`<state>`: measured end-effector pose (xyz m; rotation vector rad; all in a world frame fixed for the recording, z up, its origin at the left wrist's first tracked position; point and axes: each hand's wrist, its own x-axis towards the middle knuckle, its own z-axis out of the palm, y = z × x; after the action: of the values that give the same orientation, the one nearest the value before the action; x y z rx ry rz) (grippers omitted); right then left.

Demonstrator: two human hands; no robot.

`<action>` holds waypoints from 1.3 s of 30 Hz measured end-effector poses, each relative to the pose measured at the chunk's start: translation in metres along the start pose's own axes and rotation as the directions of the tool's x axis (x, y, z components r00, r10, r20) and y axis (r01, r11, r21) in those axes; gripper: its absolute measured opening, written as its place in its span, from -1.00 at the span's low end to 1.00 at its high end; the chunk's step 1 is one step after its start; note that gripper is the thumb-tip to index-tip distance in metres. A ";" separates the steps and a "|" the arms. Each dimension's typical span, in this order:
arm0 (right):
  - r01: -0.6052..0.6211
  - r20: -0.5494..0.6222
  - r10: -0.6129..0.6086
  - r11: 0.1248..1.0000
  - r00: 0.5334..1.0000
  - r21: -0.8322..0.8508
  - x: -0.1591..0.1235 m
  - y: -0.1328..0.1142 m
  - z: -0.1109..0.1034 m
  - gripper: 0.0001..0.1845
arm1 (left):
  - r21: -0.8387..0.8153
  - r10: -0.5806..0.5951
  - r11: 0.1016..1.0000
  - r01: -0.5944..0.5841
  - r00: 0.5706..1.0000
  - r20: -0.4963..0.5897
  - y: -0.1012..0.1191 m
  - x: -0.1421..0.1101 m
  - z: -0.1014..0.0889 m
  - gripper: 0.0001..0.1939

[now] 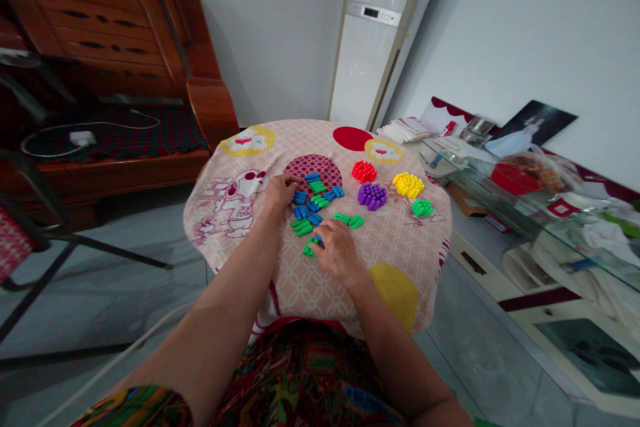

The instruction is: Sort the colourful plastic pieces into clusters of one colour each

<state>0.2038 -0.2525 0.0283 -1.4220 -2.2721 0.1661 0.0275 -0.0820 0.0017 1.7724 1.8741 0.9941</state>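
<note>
A mixed heap of small blue and green plastic pegs [320, 201] lies on the tablecloth. At the heap's left edge, my left hand [281, 193] rests on the cloth, its fingers loosely bent and apart beside the blue pegs [300, 197]. My right hand [338, 250] is at the near side of the heap, thumb and fingertips closed around a blue peg [319, 239]. Just under those fingertips lie some green pegs [309, 248]. Further right, upright pegs stand in tight clusters: red [364, 171], purple [372, 195], yellow [408, 185] and green [423, 208].
A patterned cloth covers the round table [310, 287]. Several loose green pegs [356, 221] lie between the heap and the purple cluster. To the right stands a cluttered glass-topped cabinet [530, 213]; a wooden bench [120, 67] is on the left. A white air conditioner [367, 53] stands behind.
</note>
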 end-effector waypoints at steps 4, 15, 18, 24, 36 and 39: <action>0.023 -0.016 -0.024 0.999 1.000 -0.043 0.014 -0.004 0.003 -0.90 | -0.009 0.013 1.000 -0.013 1.000 -0.007 -0.002 0.001 0.002 -0.68; -0.014 0.038 0.020 0.987 0.999 -0.159 0.038 -0.020 0.026 -0.82 | 0.046 0.009 0.999 -0.009 1.000 0.007 0.007 -0.006 -0.008 -0.66; -0.047 -0.032 0.044 0.994 0.999 -0.101 0.035 -0.011 0.020 -0.83 | 0.054 0.003 0.999 -0.003 1.000 0.013 0.009 -0.007 -0.010 -0.66; -0.139 -0.340 0.194 0.974 0.920 0.179 0.015 0.031 -0.008 -0.82 | 0.070 -0.018 0.997 0.017 1.000 0.018 0.007 -0.005 -0.008 -0.66; -0.592 -0.817 0.504 0.761 0.281 0.266 -0.047 0.196 -0.095 -0.64 | 0.084 -0.007 0.996 0.007 1.000 -0.005 0.004 -0.002 -0.005 -0.66; -0.681 -0.817 0.522 0.693 0.245 0.238 -0.047 0.221 -0.105 -0.65 | 0.088 -0.015 0.996 0.015 1.000 -0.002 0.005 -0.002 -0.006 -0.66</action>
<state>0.4490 -0.2058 0.0339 -1.8516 -0.8328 -0.4388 0.0275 -0.0858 0.0085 1.8048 1.9574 0.9206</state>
